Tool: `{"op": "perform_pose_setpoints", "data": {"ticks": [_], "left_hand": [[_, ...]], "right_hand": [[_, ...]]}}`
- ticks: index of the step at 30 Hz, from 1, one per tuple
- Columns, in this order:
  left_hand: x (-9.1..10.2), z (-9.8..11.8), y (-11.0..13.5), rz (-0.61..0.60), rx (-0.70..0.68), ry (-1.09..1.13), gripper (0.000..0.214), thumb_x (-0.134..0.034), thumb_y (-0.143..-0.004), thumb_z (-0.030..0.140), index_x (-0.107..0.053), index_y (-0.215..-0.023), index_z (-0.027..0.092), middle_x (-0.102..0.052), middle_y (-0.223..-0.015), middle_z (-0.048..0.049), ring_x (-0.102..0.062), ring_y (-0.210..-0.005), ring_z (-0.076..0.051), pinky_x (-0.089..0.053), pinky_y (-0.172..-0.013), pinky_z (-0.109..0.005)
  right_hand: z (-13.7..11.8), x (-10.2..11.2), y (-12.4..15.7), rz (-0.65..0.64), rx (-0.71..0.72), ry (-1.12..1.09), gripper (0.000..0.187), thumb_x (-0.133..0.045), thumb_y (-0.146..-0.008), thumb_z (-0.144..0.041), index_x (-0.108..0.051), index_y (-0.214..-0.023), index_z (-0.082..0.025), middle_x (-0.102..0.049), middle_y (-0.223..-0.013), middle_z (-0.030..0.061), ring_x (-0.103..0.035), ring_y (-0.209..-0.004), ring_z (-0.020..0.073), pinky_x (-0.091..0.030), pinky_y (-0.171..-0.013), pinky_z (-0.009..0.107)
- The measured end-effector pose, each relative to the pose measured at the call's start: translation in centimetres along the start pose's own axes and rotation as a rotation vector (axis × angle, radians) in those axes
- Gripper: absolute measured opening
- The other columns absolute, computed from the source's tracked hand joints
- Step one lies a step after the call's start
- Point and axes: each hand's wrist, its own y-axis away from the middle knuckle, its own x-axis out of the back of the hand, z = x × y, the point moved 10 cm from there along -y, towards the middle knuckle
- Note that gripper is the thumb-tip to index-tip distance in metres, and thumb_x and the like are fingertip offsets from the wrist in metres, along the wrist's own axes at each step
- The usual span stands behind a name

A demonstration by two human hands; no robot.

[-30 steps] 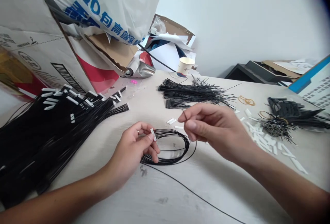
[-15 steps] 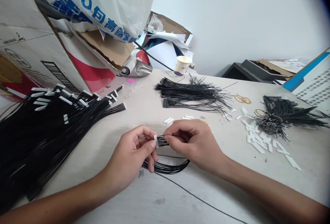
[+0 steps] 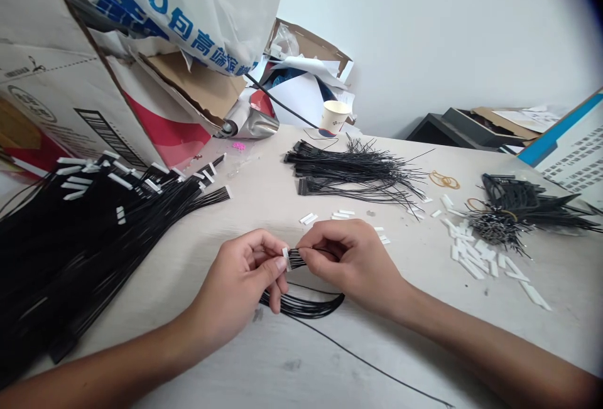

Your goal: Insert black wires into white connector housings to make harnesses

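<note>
Between thumb and fingers, my left hand (image 3: 252,274) pinches a white connector housing (image 3: 287,259). Black wires (image 3: 298,259) run from the housing to my right hand (image 3: 346,258), whose thumb and index finger are closed on a wire close to the housing. The rest of the bundle loops below both hands as a curve of black wires (image 3: 313,308). One loose wire (image 3: 372,362) trails across the table toward the lower right. My right hand's other fingers are curled and partly hidden.
Wire harnesses with white connectors (image 3: 207,198) are heaped at the left. Behind my hands lie black wire bundles (image 3: 348,167). Loose white housings (image 3: 471,252) and another wire bundle (image 3: 511,201) are at the right. A paper cup (image 3: 335,117) stands at the back, near cartons (image 3: 66,82).
My right hand has shifted very slightly left, closer to the connector housing. A few white housings behind it show more now. Both grips stay the same.
</note>
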Motion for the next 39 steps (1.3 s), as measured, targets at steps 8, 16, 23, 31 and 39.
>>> {"op": "perform_pose_setpoints", "data": {"ticks": [8, 16, 23, 31, 39], "left_hand": [[0.0, 0.1, 0.0, 0.024, 0.004, -0.014, 0.009, -0.058, -0.082, 0.017, -0.060, -0.073, 0.017, -0.060, -0.054, 0.0029, -0.051, -0.038, -0.009, -0.040, -0.041, -0.021], [0.7, -0.3, -0.4, 0.058, 0.043, 0.092, 0.006, -0.059, -0.086, 0.022, -0.058, -0.085, 0.017, -0.062, -0.060, 0.0022, -0.056, -0.045, -0.010, -0.043, -0.048, -0.022], [1.3, -1.0, -0.4, 0.122, 0.120, 0.227, 0.006, -0.061, -0.086, 0.019, -0.056, -0.088, 0.016, -0.064, -0.063, 0.0003, -0.055, -0.050, -0.010, -0.042, -0.051, -0.021], [1.2, -1.1, -0.4, 0.098, 0.126, 0.249, 0.006, -0.061, -0.086, 0.018, -0.056, -0.089, 0.016, -0.065, -0.064, -0.0008, -0.056, -0.051, -0.010, -0.043, -0.052, -0.021], [1.2, -1.3, -0.5, 0.075, 0.140, 0.235, 0.006, -0.060, -0.087, 0.019, -0.055, -0.088, 0.016, -0.065, -0.064, -0.0001, -0.056, -0.051, -0.010, -0.043, -0.053, -0.021]], "right_hand": [[0.6, -1.1, 0.1, -0.051, -0.048, -0.094, 0.014, -0.054, -0.077, -0.012, -0.058, -0.064, -0.014, -0.047, -0.053, -0.0046, -0.037, -0.050, 0.0058, -0.028, -0.044, 0.018], [-4.5, 0.8, 1.3, 0.107, 0.249, 0.522, 0.017, -0.051, -0.087, -0.017, -0.064, -0.097, -0.012, -0.061, -0.085, 0.0067, -0.053, -0.075, 0.0160, -0.038, -0.061, 0.028], [-2.7, -4.9, 4.7, -0.492, 0.105, 0.767, 0.006, -0.058, -0.082, -0.017, -0.056, -0.076, -0.018, -0.061, -0.072, 0.0012, -0.050, -0.055, 0.0146, -0.023, -0.050, 0.030], [-2.5, -3.6, 3.9, -0.484, -0.063, 0.534, 0.015, -0.052, -0.077, -0.005, -0.059, -0.083, -0.017, -0.056, -0.060, -0.0022, -0.046, -0.051, 0.0113, -0.030, -0.048, 0.024], [-3.2, 1.0, 2.6, -0.609, -0.277, -0.634, 0.016, -0.058, -0.086, -0.009, -0.074, -0.087, -0.013, -0.070, -0.075, 0.0070, -0.059, -0.058, 0.0106, -0.044, -0.044, 0.017]]}}
